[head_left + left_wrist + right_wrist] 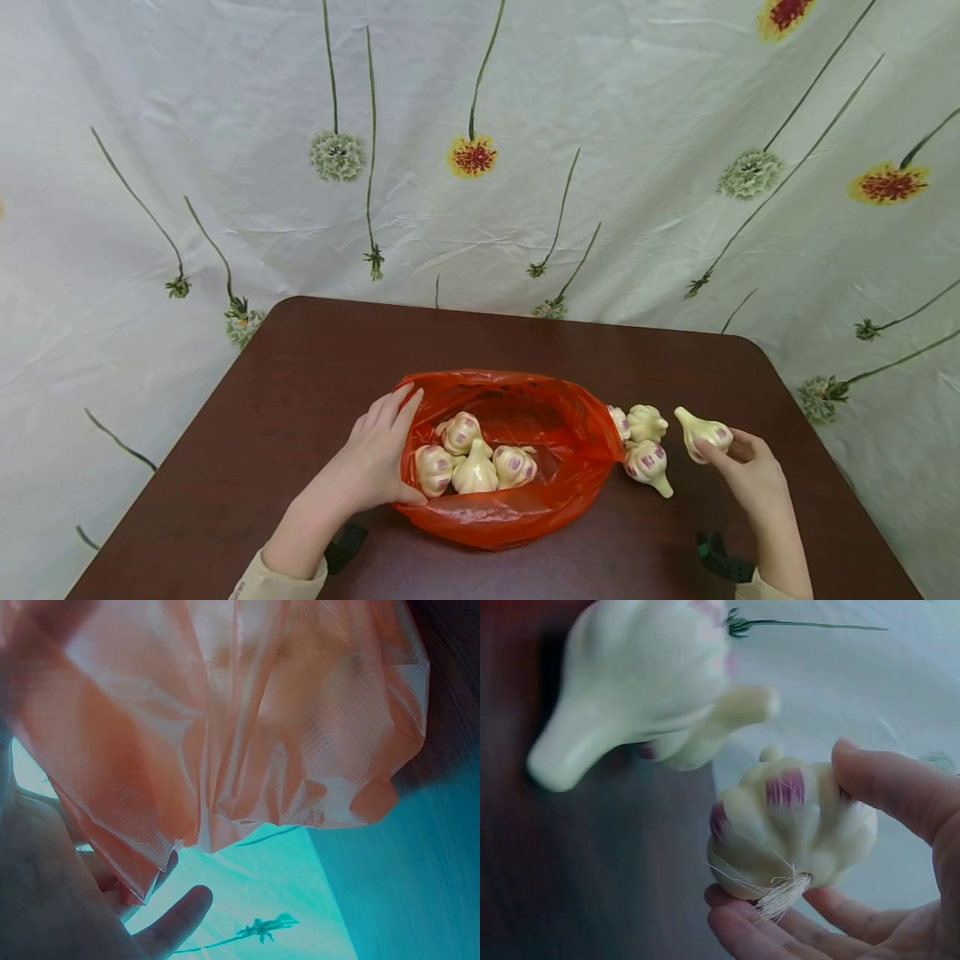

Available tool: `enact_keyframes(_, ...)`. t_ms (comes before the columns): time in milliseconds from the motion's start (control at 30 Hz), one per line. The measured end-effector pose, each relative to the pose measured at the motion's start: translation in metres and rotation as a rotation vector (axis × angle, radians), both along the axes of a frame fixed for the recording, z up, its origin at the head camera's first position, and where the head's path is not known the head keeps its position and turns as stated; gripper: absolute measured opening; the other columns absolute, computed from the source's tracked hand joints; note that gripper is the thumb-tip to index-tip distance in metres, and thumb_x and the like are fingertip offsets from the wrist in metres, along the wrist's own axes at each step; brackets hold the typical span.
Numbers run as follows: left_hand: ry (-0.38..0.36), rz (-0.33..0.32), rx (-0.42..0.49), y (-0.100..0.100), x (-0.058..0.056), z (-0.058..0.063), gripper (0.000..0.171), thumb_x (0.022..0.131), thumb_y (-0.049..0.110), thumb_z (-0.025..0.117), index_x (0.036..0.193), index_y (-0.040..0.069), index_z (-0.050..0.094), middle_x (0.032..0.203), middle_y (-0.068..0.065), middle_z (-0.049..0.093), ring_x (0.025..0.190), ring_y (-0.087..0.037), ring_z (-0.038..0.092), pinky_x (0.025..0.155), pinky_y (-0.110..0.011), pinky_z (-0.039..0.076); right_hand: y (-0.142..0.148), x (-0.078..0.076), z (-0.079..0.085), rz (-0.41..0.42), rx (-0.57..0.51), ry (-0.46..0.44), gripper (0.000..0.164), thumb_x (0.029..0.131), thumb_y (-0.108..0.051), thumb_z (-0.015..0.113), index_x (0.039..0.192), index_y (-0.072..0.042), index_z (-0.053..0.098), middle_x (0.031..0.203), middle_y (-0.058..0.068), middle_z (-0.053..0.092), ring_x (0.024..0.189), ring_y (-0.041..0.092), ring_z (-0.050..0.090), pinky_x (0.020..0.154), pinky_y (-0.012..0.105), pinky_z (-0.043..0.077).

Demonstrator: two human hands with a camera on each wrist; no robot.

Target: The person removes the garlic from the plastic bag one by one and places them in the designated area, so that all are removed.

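Note:
My left hand (378,454) holds the left side of a red plastic bag (495,521), thumb at its near rim and a fingertip over its far rim. Several garlic bulbs (475,471), cream with purple patches, sit inside the wide mouth. In the left wrist view the bag's thin, wrinkled film (247,735) lies against the hand, hiding some fingers. On the right, my right hand (753,471) pinches one garlic bulb (791,825) between thumb and fingers, its stalk pointing away and its pale root tuft towards the wrist camera.
Three more garlic bulbs (647,462) lie against the bag's right end, one partly hidden by it. The dark brown table (337,342) has rounded far corners. Behind it hangs a white cloth (420,217) printed with flowers.

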State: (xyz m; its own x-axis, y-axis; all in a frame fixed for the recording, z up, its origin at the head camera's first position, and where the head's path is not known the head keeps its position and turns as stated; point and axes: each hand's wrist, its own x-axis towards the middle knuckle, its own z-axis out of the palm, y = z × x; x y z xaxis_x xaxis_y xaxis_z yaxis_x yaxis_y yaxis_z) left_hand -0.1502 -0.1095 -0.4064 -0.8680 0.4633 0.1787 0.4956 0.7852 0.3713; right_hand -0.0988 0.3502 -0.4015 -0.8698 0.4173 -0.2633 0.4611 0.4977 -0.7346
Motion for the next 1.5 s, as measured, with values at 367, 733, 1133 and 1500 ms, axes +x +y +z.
enact_keyframes(367, -0.007, 0.001, 0.011, 0.001, 0.001, -0.001, 0.126, 0.048, 0.04, 0.098, 0.148, -0.005, 0.035, 0.152, -0.025, 0.033, 0.135, -0.045, 0.033, 0.102, -0.066, 0.038, -0.003, -0.008, -0.029, -0.004, 0.076, -0.041, 0.095, 0.093, -0.054, 0.056, 0.147, 0.016, 0.02, 0.139, 0.04, 0.04, 0.122, 0.05, 0.048, 0.099, 0.057, 0.042)
enact_keyframes(733, -0.027, 0.004, 0.008, 0.002, 0.001, -0.002, 0.126, 0.049, 0.039, 0.098, 0.149, -0.004, 0.033, 0.153, -0.025, 0.032, 0.136, -0.045, 0.032, 0.104, -0.065, 0.037, -0.007, -0.01, -0.036, 0.045, 0.146, -0.11, 0.098, 0.092, -0.061, 0.053, 0.144, 0.017, 0.025, 0.139, 0.041, 0.041, 0.123, 0.053, 0.044, 0.1, 0.061, 0.04)
enact_keyframes(1133, -0.041, 0.009, 0.003, 0.0, 0.001, 0.0, 0.125, 0.051, 0.039, 0.097, 0.149, -0.003, 0.033, 0.153, -0.025, 0.031, 0.137, -0.045, 0.031, 0.105, -0.065, 0.035, -0.009, -0.009, -0.025, 0.064, 0.148, -0.083, 0.091, 0.096, -0.054, 0.052, 0.145, 0.017, 0.024, 0.142, 0.041, 0.038, 0.126, 0.053, 0.043, 0.102, 0.06, 0.04)
enact_keyframes(1500, -0.026, 0.012, 0.01, 0.0, 0.001, -0.001, 0.125, 0.049, 0.037, 0.097, 0.149, -0.004, 0.033, 0.153, -0.025, 0.032, 0.136, -0.044, 0.032, 0.104, -0.065, 0.036, -0.033, -0.009, 0.008, 0.031, 0.198, 0.087, 0.071, 0.098, -0.045, 0.055, 0.147, 0.003, 0.036, 0.146, 0.03, 0.043, 0.134, 0.044, 0.044, 0.103, 0.058, 0.04)
